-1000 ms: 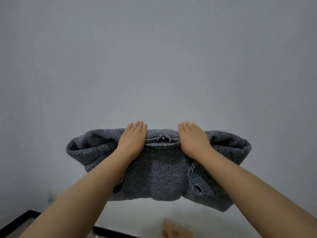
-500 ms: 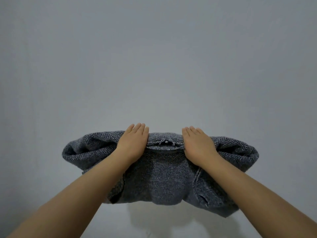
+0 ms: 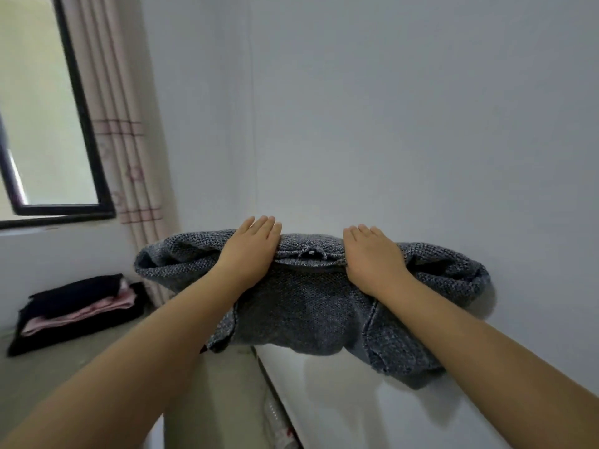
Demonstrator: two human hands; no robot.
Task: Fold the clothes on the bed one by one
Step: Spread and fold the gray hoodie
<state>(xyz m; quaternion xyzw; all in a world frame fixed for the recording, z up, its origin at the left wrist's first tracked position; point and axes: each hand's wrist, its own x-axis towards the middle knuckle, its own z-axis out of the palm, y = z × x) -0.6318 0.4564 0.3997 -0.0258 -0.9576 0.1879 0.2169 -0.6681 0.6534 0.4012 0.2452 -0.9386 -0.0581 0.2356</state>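
- Both forearms bare, reaching fwd from bottom corners of view.
- L hand [image 3: 252,251] palm down on top edge of grey knit sweater [image 3: 311,306], fingers straight + close together, tips over the far edge. Thumb hidden under/behind fabric, so can't tell if it pinches.
- R hand [image 3: 372,257] same pose on the sweater's top edge, fingers straight + together, thumb side hidden by knit; grip underneath can't tell.
- Sweater held up in the air betw both hands, in front of the wall [image 3: 405,108], not lying on any surface. Bunched, partly folded: rolled ends stick out L and R past each hand, middle part hangs down below the wrists, one lower flap droops low on R side.
- Neckline w/ small label [image 3: 310,253] sits betw the two hands at top edge.
- Sweater throws soft shadow on white surface [image 3: 356,400] below it.
- Lower L, further back: stack of folded clothes [image 3: 77,306], black w/ pink layers betw, on a greyish flat surface [image 3: 48,367], well apart from sweater.
- Behind stack: pale curtain [image 3: 129,157] w/ pink stripes + flower print, hanging beside black-framed window [image 3: 48,124].
- Far: plain grey-white wall fills upper + R part of view.
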